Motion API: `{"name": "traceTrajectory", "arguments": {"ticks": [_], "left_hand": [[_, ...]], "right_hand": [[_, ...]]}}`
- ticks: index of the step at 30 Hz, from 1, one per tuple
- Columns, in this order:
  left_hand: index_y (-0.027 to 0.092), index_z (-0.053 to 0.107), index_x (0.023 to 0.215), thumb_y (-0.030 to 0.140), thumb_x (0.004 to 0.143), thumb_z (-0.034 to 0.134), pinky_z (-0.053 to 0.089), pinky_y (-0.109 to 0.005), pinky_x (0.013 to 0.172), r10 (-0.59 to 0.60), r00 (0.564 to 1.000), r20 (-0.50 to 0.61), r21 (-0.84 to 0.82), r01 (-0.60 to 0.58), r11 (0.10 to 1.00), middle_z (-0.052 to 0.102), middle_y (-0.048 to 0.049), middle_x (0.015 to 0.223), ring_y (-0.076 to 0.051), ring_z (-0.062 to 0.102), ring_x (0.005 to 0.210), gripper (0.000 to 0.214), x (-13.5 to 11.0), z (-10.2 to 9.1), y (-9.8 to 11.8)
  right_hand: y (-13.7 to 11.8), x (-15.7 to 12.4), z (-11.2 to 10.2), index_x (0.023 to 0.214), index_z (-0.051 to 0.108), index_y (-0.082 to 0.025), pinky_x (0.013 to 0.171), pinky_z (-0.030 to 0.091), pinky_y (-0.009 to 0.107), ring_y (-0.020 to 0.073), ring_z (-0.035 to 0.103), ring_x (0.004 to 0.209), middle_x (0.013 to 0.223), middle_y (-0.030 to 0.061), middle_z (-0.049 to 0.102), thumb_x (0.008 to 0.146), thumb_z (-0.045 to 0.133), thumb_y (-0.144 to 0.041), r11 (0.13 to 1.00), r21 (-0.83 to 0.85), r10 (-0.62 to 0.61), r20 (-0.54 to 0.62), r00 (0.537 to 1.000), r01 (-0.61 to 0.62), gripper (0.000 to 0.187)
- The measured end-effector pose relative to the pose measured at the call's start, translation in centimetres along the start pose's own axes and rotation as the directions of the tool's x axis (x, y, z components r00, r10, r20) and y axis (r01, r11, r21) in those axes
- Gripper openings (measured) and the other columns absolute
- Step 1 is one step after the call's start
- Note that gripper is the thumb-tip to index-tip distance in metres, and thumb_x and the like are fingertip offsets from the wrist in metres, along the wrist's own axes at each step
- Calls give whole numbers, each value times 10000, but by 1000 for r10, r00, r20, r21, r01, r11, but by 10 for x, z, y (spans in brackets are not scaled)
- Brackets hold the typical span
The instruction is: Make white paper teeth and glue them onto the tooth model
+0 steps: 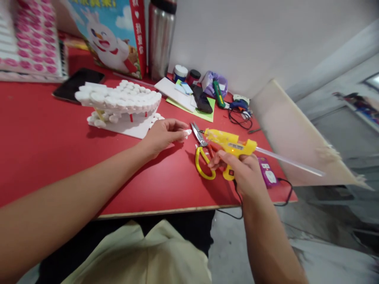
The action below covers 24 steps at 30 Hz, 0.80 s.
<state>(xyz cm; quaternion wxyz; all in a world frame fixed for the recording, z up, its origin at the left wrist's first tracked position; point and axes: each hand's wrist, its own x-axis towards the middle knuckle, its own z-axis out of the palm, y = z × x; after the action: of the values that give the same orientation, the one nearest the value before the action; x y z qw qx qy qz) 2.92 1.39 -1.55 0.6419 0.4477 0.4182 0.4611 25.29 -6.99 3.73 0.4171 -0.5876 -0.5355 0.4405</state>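
My left hand point(166, 136) pinches a small white piece point(187, 133) between thumb and fingers, just above the red table. My right hand point(241, 167) grips a yellow glue gun point(227, 142) whose nozzle points left toward that piece, apart from it. A long clear glue stick point(290, 161) sticks out of the gun's back. Under the gun's nozzle lie scissors point(204, 157) with one yellow and one red handle. Left of my left hand stands a white model point(118, 98) built of rounded white pieces, raised on red and yellow posts over a white base.
A purple power strip point(268, 173) with a black cord sits at the table's right edge. Along the wall are a steel bottle point(162, 39), a picture box point(112, 39), small jars point(180, 73) and a green cutter point(218, 94). A dark phone point(78, 83) lies behind the model.
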Motion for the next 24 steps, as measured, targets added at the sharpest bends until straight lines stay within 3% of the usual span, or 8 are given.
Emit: {"name": "traceTrajectory", "arguments": {"ticks": [8, 24], "left_hand": [[128, 765, 1008, 248, 700, 852, 536, -287, 683, -22, 1000, 0, 38, 22, 999, 748, -49, 810, -141, 661, 701, 341, -1, 1, 2], [115, 761, 963, 230, 696, 853, 533, -305, 733, -9, 1000, 17, 6, 9, 1000, 744, -48, 785, -135, 657, 687, 305, -1, 2, 5]], "right_hand": [[-5, 0, 12, 596, 699, -174, 597, 550, 262, 176, 699, 574, 604, 53, 730, 867, 722, -398, 978, -210, -4, -27, 1000, -1, 352], [-1, 5, 14, 531, 648, -192, 604, 474, 277, 169, 643, 584, 551, 38, 678, 922, 659, -406, 944, -330, -24, -19, 1000, 17, 446]]}}
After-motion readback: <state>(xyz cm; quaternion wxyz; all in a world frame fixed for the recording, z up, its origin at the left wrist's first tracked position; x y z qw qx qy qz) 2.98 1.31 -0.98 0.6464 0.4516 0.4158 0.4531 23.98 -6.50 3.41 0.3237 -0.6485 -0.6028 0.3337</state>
